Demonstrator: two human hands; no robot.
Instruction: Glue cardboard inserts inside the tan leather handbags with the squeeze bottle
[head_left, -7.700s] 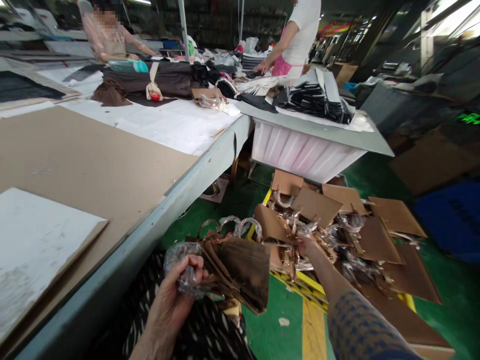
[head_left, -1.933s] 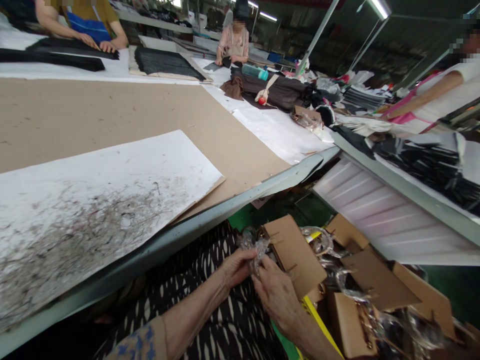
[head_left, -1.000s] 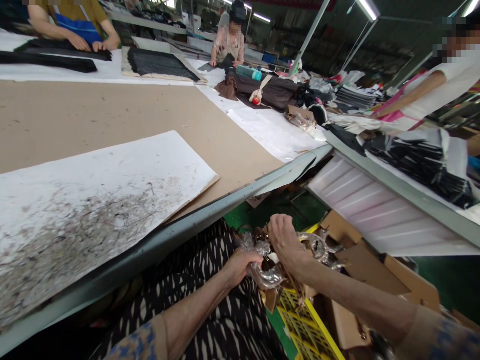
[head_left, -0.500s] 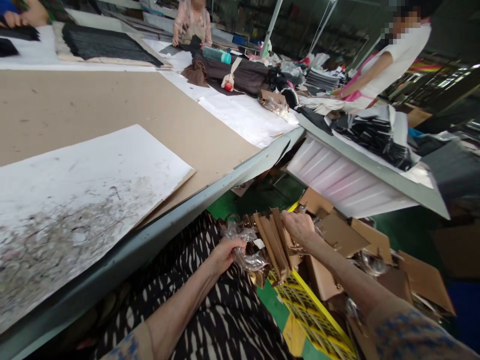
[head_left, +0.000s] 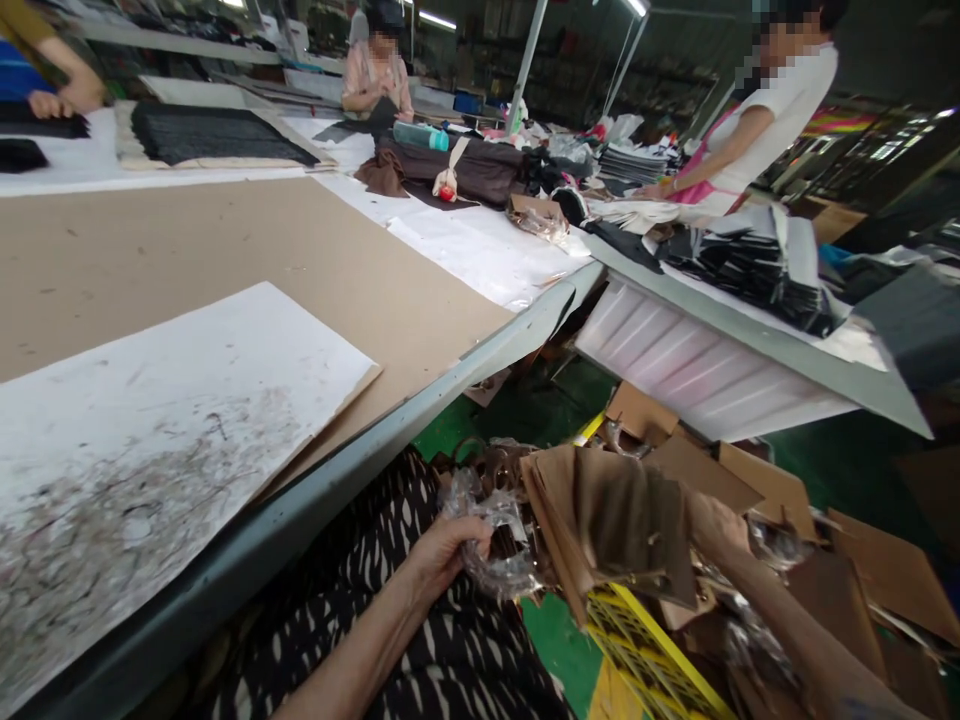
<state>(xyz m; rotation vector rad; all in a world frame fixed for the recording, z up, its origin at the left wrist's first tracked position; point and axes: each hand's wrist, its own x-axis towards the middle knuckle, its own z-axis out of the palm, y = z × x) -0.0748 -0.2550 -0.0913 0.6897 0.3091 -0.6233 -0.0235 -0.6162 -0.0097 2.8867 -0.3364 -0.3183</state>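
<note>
Plastic-wrapped handles (head_left: 504, 550) of brown bags are gripped in my left hand (head_left: 450, 545), near my patterned dress. Over the yellow crate, a brown bag (head_left: 626, 505) is spread out wide, its dark wrinkled side showing. My right hand (head_left: 716, 525) holds the far edge of that bag, slightly blurred, with the fingers partly behind it. Other brown panels stand pressed together between the two hands. The yellow plastic crate (head_left: 645, 640) sits below, with more brown bags (head_left: 832, 600) piled in and around it.
A worktable (head_left: 420, 400) runs along my left, bearing a stained white board (head_left: 247, 350). A second table (head_left: 780, 340) carries stacked black pieces at right. Co-workers stand at a stack of black sheets (head_left: 217, 135), behind a teal bottle (head_left: 420, 136) and at the right.
My right hand has moved right, drawing the brown bag's edge away from the bunch so it spreads out. My left hand keeps its hold on the wrapped handles. The view has shifted slightly.
</note>
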